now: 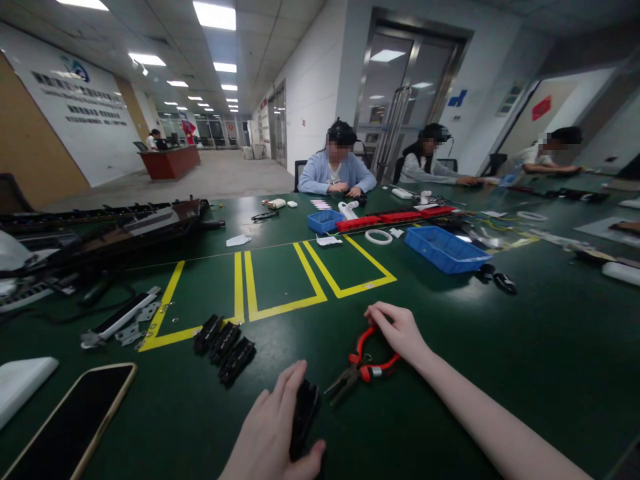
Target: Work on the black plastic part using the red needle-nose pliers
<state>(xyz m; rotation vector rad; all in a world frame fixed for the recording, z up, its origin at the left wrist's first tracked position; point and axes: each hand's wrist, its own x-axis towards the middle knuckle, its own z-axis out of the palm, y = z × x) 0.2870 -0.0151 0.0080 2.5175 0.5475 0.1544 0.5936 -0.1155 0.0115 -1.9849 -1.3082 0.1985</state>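
One black plastic block (304,410) in your half-curled left hand (273,421); red-handled pliers (356,361) at bunched right hand (395,328), grip unclear; apparently positioning, calling for steadiness.

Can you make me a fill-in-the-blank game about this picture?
1. The pliers at the right hand have handles that are mostly ____.
2. The left hand is on a part that is colored ____.
3. The tape on the green table is ____.
4. The phone lies to the ____ of the left hand.

Missing words: red; black; yellow; left.
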